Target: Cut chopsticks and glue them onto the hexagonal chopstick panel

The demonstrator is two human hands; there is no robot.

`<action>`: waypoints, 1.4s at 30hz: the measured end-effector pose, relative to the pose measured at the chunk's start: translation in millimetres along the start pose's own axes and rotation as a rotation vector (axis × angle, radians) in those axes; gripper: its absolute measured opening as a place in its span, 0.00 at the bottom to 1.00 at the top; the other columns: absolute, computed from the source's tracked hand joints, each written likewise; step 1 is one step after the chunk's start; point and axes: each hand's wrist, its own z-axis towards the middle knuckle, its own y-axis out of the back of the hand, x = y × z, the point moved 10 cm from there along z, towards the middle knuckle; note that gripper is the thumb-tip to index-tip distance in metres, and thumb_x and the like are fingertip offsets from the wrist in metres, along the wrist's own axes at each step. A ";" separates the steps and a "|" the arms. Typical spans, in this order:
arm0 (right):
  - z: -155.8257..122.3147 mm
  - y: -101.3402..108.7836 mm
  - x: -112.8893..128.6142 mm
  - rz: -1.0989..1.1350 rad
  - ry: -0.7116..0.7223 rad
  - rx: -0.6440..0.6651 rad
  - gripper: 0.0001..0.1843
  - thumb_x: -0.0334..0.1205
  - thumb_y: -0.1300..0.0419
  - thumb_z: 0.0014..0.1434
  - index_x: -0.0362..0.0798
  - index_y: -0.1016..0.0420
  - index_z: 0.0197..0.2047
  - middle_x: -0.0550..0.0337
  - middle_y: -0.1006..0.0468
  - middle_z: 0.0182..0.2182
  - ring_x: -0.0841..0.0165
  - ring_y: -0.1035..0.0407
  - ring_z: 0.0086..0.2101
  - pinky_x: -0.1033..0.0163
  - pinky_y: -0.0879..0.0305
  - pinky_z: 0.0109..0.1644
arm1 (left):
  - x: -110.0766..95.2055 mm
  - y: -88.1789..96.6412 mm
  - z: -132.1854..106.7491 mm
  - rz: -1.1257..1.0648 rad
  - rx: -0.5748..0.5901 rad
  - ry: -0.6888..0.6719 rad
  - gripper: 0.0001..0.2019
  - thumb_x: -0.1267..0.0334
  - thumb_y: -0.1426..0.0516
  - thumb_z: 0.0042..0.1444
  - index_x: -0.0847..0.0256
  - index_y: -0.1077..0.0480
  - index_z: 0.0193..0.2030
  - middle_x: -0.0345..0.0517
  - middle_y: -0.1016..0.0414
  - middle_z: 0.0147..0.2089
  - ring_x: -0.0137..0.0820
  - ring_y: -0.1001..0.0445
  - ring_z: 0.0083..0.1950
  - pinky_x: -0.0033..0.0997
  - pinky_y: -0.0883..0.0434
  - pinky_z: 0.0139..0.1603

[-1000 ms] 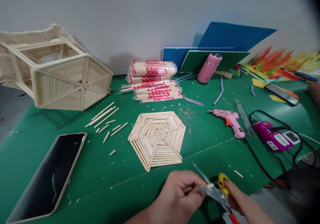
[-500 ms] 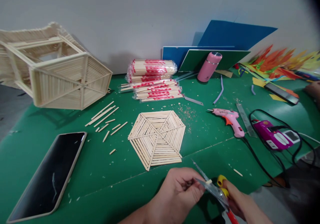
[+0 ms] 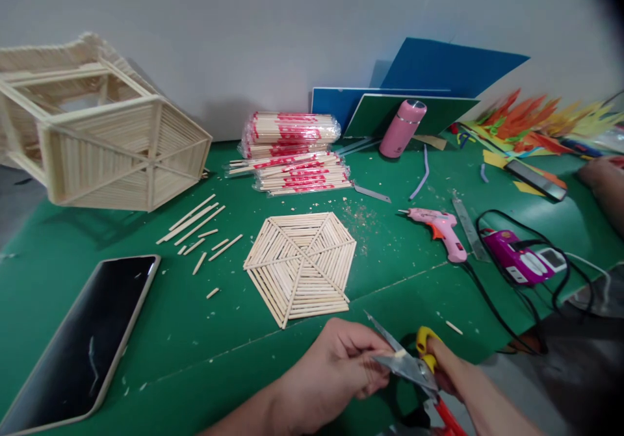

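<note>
My right hand point(image 3: 455, 374) is closed on a pair of scissors point(image 3: 414, 370) with yellow and red handles, its blades spread apart. Between the blades shows the end of a short wooden stick point(image 3: 400, 353). My left hand point(image 3: 338, 371) pinches that stick, most of which its fingers hide. Beyond both hands, a flat hexagonal panel of wooden sticks point(image 3: 302, 267) lies on the green table point(image 3: 234, 371). Left of the panel are several loose cut sticks point(image 3: 195, 225) of different lengths. One small stick piece point(image 3: 454, 327) lies to the right of the scissors.
A large stick-built frame point(image 3: 131, 150) stands back left, a phone point(image 3: 82, 338) front left. Wrapped stick bundles point(image 3: 297, 153), a pink bottle point(image 3: 402, 129) and boards point(image 3: 439, 75) are behind. At right are a pink glue gun point(image 3: 439, 227), a purple power strip point(image 3: 521, 260), cables and another person's hand point(image 3: 602, 179).
The view has shifted slightly, so the table's things sit a little further left. Both hands keep their hold, with the stick still between the open blades.
</note>
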 end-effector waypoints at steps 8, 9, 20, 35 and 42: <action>-6.0 -7.7 -0.7 0.022 0.005 -0.010 0.28 0.35 0.43 0.38 0.48 0.35 0.47 0.56 0.23 0.36 0.62 0.27 0.36 0.68 0.32 0.37 | -3.1 2.3 2.3 0.019 -0.029 -0.053 0.07 0.62 0.41 0.42 0.64 0.27 0.25 0.35 0.40 0.16 0.18 0.47 0.17 0.20 0.51 0.18; -5.4 -8.6 0.8 0.019 0.011 -0.013 0.27 0.36 0.43 0.38 0.48 0.35 0.47 0.55 0.23 0.36 0.62 0.27 0.37 0.67 0.32 0.37 | -7.5 4.4 2.0 0.061 -0.057 -0.103 0.07 0.62 0.42 0.44 0.64 0.28 0.26 0.36 0.38 0.17 0.19 0.45 0.18 0.20 0.48 0.19; -0.9 -10.1 -14.8 -0.283 0.147 -0.048 0.36 0.44 0.40 0.43 0.41 0.42 0.55 0.45 0.28 0.47 0.57 0.30 0.43 0.62 0.32 0.43 | -23.9 0.6 -4.0 0.296 -0.015 -0.225 0.10 0.61 0.45 0.49 0.67 0.27 0.28 0.40 0.35 0.22 0.23 0.40 0.25 0.22 0.42 0.28; 7.3 -9.4 2.6 0.009 0.285 -0.026 0.13 0.46 0.43 0.46 0.52 0.31 0.35 0.60 0.25 0.23 0.66 0.29 0.23 0.68 0.32 0.24 | 6.5 -12.4 -3.5 0.099 0.185 0.044 0.14 0.55 0.42 0.46 0.68 0.27 0.27 0.35 0.40 0.18 0.17 0.46 0.18 0.21 0.50 0.19; 31.8 56.0 -52.7 0.297 0.004 -0.353 0.13 0.46 0.39 0.46 0.50 0.35 0.33 0.63 0.28 0.27 0.67 0.28 0.30 0.63 0.28 0.39 | -2.0 3.0 1.8 0.088 -0.023 -0.013 0.17 0.50 0.41 0.45 0.66 0.28 0.28 0.34 0.41 0.16 0.18 0.46 0.18 0.21 0.52 0.19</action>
